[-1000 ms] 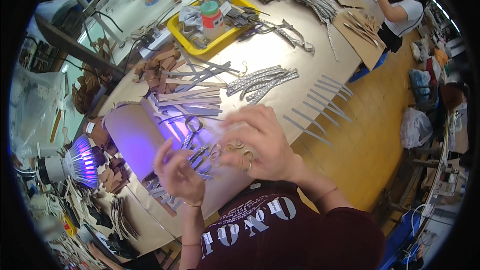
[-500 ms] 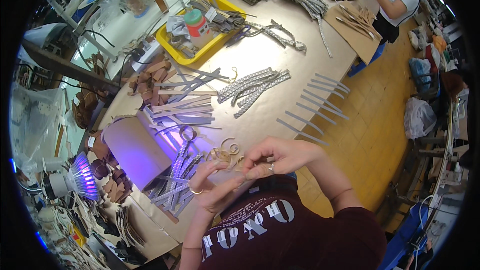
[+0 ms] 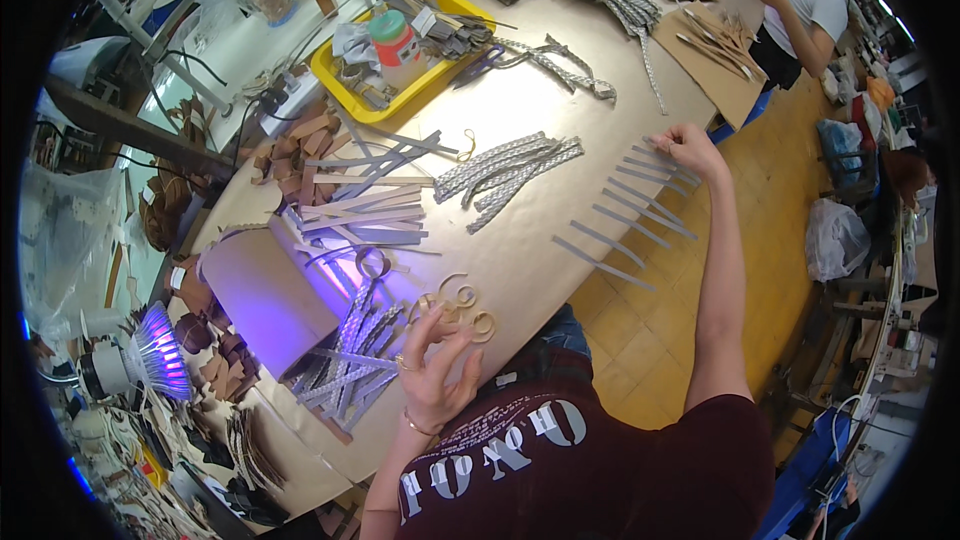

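With the braided straps (image 3: 508, 176) as our marker, we have our right hand (image 3: 690, 152) to their right, fingers curled in at the far end of the flat grey strips (image 3: 632, 225); we cannot tell whether it grips one. Below the straps, our left hand (image 3: 437, 380) hangs half open beside tan curls (image 3: 456, 311).

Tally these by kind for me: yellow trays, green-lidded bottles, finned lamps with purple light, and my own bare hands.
Yellow tray: 1
Green-lidded bottle: 1
Finned lamp: 1
Your hands, left hand and right hand: 2
Total: 5
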Tool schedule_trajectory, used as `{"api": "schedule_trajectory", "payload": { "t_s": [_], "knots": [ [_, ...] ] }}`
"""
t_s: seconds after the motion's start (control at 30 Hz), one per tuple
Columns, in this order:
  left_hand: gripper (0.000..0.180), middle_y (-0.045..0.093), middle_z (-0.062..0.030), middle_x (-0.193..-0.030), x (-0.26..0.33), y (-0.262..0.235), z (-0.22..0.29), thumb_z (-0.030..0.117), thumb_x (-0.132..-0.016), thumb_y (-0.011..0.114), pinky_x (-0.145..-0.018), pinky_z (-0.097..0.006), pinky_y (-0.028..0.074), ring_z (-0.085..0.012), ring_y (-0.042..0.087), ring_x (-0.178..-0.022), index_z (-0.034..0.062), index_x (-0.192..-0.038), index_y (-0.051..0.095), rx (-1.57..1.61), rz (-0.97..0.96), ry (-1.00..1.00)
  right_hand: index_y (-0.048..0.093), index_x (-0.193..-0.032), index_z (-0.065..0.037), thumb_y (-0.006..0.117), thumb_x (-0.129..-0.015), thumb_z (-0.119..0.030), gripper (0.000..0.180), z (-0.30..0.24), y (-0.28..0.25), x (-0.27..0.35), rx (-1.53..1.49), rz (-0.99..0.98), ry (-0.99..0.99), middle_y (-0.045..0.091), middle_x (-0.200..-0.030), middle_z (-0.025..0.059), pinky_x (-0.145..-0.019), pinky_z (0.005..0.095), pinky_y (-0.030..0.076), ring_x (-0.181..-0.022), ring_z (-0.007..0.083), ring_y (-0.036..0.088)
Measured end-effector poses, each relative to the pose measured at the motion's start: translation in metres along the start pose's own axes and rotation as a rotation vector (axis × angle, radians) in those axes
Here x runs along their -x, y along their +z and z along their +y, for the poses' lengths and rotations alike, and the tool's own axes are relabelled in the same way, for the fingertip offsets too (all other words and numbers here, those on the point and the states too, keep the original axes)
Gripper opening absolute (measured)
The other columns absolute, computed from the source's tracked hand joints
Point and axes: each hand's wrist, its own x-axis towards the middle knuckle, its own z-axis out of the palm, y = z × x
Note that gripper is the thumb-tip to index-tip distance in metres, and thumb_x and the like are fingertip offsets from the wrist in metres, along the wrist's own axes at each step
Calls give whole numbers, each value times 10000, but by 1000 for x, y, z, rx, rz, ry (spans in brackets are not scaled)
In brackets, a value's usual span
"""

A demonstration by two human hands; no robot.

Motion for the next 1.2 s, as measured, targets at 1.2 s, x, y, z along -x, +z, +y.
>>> {"api": "schedule_trajectory", "payload": {
  "t_s": [1.2],
  "knots": [
    [312, 625, -164, -1227, 9, -26, 12, 25, -739, 772, -795, -343, 531, -231, 684, -896, 73, -1043, 719, 34, 131, -207, 703, -869, -36, 681, -914, -270, 239, -281, 168, 61, -121, -91, -428, 667, -829, 64, -775, 333, 424, -815, 162, 594]
  ]
}}
